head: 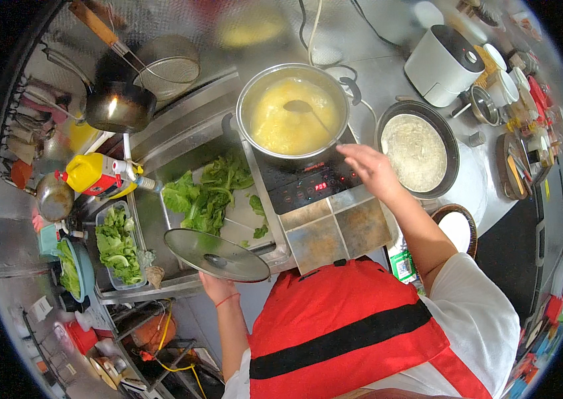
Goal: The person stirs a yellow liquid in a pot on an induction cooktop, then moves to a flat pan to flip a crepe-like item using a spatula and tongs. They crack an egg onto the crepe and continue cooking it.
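A large steel pot [244, 112] of yellow liquid stands on a black induction cooktop [286, 192] with lit red digits. My right hand [368, 167] is at the pot's near rim, holding the handle of a ladle [298, 106] whose bowl is over the liquid. Tilted above the sink's front edge is a glass lid [246, 257]. My left hand [217, 287] grips it from below, and the lid hides most of the fingers. Leafy lettuce [201, 199] lies in the steel sink [281, 252] beneath and beyond the lid.
Right of the pot, a black pan [453, 144] holds a pale flat round. A white air fryer [436, 67] stands behind it. Left of the sink are a plastic tub of lettuce [117, 249], a yellow jug [87, 172] and a saucepan [119, 107]. Tiles [316, 234] border the cooktop's front.
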`<state>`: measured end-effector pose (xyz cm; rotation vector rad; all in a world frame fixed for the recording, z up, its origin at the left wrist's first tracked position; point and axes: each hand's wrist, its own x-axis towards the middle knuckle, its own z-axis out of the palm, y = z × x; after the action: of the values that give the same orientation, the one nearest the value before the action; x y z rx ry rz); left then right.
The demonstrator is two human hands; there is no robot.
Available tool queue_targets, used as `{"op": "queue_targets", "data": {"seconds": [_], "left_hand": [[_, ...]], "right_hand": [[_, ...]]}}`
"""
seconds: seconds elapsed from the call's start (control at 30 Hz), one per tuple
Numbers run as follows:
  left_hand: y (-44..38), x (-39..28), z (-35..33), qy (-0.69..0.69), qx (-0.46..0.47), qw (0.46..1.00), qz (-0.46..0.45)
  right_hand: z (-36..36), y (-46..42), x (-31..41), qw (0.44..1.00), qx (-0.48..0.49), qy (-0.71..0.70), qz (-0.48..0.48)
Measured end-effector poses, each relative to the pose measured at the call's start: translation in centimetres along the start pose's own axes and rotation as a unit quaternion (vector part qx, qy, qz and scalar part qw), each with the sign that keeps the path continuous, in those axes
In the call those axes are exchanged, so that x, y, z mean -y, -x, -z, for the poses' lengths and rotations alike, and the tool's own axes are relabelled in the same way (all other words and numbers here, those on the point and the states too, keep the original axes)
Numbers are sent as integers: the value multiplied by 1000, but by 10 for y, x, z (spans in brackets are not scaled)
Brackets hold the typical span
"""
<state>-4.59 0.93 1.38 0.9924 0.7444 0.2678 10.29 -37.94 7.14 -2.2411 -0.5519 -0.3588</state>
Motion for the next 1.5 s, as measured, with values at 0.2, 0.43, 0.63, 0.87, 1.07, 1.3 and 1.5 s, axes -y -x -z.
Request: {"op": "queue_targets", "data": {"seconds": [0.2,0.43,0.63,0.87,1.07,1.3,1.5], "left_hand": [[-4,-2,-4,-1,19,1000,-3],[-8,-2,-4,-25,4,999,29],[-21,8,8,-22,5,999,24],[-16,-3,-1,-22,7,999,39],[-17,-2,0,-27,2,999,23],[-20,-1,-3,-29,13,999,12],[-19,-5,-7,-41,1,999,1]], "right_hand": [[-9,16,13,992,78,95,31],[-1,30,20,994,78,76,-9],[1,63,5,850,299,275,-336],[-29,76,-14,830,334,311,-322],[-20,52,1,971,103,152,-151],[-13,-8,24,971,132,172,98],[7,-40,6,991,50,119,48]]}}
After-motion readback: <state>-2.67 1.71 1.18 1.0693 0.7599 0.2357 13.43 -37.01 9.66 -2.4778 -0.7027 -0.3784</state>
